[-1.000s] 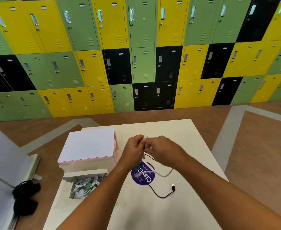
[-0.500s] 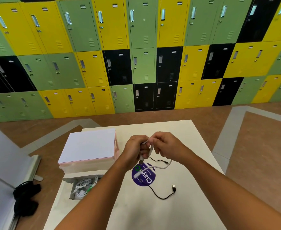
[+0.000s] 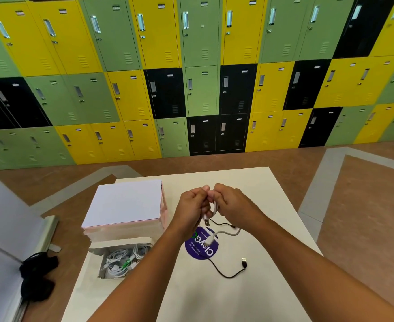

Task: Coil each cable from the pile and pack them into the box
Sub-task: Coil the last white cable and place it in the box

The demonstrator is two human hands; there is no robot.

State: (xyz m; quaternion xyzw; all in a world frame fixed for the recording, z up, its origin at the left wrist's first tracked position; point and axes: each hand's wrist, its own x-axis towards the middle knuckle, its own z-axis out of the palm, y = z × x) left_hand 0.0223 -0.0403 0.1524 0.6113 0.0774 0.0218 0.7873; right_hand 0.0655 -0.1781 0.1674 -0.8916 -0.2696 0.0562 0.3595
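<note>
Showing "Clay", purple sticker [image 3: 200,250] lies beneath white cable [image 3: 226,232].

**Around the sticker on the table**

The sticker [image 3: 202,244] lies mid-table [image 3: 214,298]. Left of it stands the open box [image 3: 119,242] with coiled cables [image 3: 119,261] inside, and a closed stack [image 3: 126,205] sits behind that box. Just behind the sticker, the left hand [image 3: 192,208] and right hand [image 3: 234,205] grip the held cable [image 3: 228,233], whose end hangs over the sticker. A loose cable [image 3: 226,276] lies to the sticker's front right. Lockers [image 3: 200,89] stand far behind.

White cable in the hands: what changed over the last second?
The left hand and right hand keep gripping the white cable and have folded more of it into a loop; its loose tail looks slightly shorter. The black cable and box haven't moved.
</note>
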